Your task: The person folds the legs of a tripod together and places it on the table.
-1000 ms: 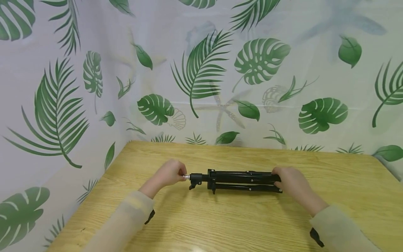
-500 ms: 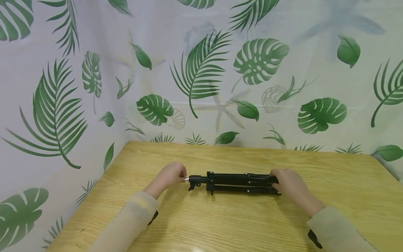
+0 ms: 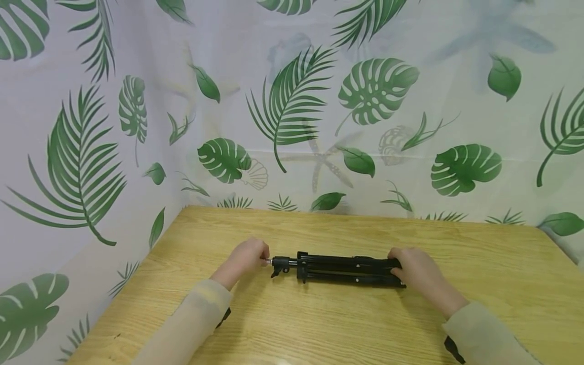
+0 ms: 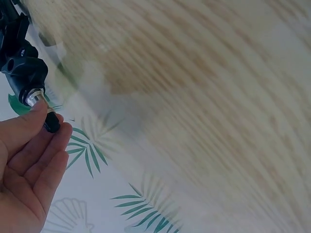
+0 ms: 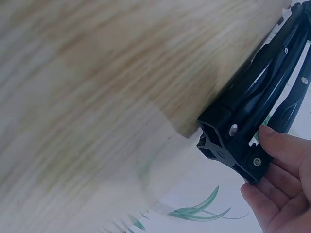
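Observation:
A folded black tripod stand (image 3: 337, 267) lies crosswise between my two hands, low over the table or on it; which, I cannot tell. My left hand (image 3: 244, 257) pinches the short silver stud (image 4: 35, 97) at its narrow end. In the left wrist view the stud's small black tip (image 4: 51, 122) shows between thumb and fingers, beside a black clamp knob (image 4: 25, 65). My right hand (image 3: 417, 271) grips the wide end, thumb on one side and fingers below. The right wrist view shows folded legs and a riveted black bracket (image 5: 233, 145) there.
The wood-grain table (image 3: 292, 324) stretches around the stand on all sides. Behind it and at the left hangs a white curtain (image 3: 292, 116) printed with green leaves and starfish.
Both hands and the stand have shifted slightly toward me and a little left. The stand has turned a bit, so its legs now look closer together. Both holds are unchanged.

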`<state>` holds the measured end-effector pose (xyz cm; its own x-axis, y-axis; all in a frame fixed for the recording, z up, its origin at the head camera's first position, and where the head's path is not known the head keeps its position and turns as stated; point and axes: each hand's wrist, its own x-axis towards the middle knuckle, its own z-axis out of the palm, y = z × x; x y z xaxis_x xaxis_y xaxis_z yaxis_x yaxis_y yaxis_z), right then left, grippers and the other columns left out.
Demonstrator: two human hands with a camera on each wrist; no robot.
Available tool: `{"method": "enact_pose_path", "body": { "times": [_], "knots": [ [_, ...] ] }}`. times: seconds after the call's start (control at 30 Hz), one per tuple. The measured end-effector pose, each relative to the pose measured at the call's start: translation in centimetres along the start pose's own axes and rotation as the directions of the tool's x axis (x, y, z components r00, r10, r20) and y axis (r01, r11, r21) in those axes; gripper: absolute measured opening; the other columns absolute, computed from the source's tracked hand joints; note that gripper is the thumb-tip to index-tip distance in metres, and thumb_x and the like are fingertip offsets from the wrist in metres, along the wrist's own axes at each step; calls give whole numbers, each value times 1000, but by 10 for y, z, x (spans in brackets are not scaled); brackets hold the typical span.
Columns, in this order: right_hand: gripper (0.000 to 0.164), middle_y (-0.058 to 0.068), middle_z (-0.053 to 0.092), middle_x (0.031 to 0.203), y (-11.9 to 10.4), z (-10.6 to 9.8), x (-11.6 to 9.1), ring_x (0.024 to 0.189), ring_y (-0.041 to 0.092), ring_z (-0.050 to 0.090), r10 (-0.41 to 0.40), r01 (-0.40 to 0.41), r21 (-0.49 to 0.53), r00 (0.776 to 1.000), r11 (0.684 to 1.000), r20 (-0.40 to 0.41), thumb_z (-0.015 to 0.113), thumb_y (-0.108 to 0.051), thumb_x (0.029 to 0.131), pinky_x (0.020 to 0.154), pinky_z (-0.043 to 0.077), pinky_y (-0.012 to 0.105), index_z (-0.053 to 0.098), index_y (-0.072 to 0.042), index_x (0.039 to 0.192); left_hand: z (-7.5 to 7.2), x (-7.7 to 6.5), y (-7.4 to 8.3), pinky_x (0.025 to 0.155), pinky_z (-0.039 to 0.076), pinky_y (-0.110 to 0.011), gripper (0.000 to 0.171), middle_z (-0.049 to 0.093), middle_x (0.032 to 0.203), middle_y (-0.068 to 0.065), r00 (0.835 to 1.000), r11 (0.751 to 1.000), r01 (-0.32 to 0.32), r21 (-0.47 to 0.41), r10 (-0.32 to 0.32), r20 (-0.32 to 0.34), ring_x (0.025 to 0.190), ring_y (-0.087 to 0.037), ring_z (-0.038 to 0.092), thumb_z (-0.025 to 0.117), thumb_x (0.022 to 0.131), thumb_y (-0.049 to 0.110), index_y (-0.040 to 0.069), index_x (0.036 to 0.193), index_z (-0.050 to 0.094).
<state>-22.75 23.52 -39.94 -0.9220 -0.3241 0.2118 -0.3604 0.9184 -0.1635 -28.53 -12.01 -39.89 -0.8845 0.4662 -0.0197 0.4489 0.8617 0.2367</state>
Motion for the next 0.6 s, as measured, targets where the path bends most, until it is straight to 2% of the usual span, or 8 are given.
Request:
{"method": "enact_pose_path", "body": {
  "times": [0.13, 0.4, 0.47, 0.6],
  "knots": [
    [24, 15, 63, 85, 0, 1, -1, 70, 28, 59, 12, -12, 13, 1000, 1000, 14, 72, -5, 70, 61, 48, 39, 62, 2, 91, 2, -1, 1, 62, 47, -29, 5, 60, 72, -1, 1000, 1000, 2, 0, -2, 5, 67, -15, 55, 66, 79, 7, 2, 77, 66],
    [26, 17, 63, 86, 0, -1, -2, 67, 26, 59, 22, -22, 9, 1000, 1000, 7, 72, -5, 71, 61, 48, 40, 62, 3, 93, 4, -1, 0, 63, 47, -30, 5, 61, 71, -2, 999, 1000, -12, 0, 12, -29, 68, -16, 56, 65, 79, 5, 4, 75, 66],
    [28, 18, 62, 88, 0, -1, -2, 71, 28, 60, 31, -31, 15, 999, 999, 18, 72, -7, 71, 63, 48, 41, 61, 3, 95, 3, -1, 0, 65, 47, -31, 2, 62, 75, -4, 999, 1000, -14, -9, 14, -30, 71, -18, 57, 66, 78, 4, 3, 78, 67],
    [35, 21, 60, 97, -1, -1, -5, 80, 33, 59, 44, -45, 58, 999, 997, 14, 70, -12, 75, 68, 47, 44, 58, 5, 104, -1, -5, 1, 72, 47, -34, 18, 63, 90, -10, 999, 1000, 3, -26, -4, -35, 84, -23, 58, 67, 78, 8, -1, 93, 65]
  ]
}}
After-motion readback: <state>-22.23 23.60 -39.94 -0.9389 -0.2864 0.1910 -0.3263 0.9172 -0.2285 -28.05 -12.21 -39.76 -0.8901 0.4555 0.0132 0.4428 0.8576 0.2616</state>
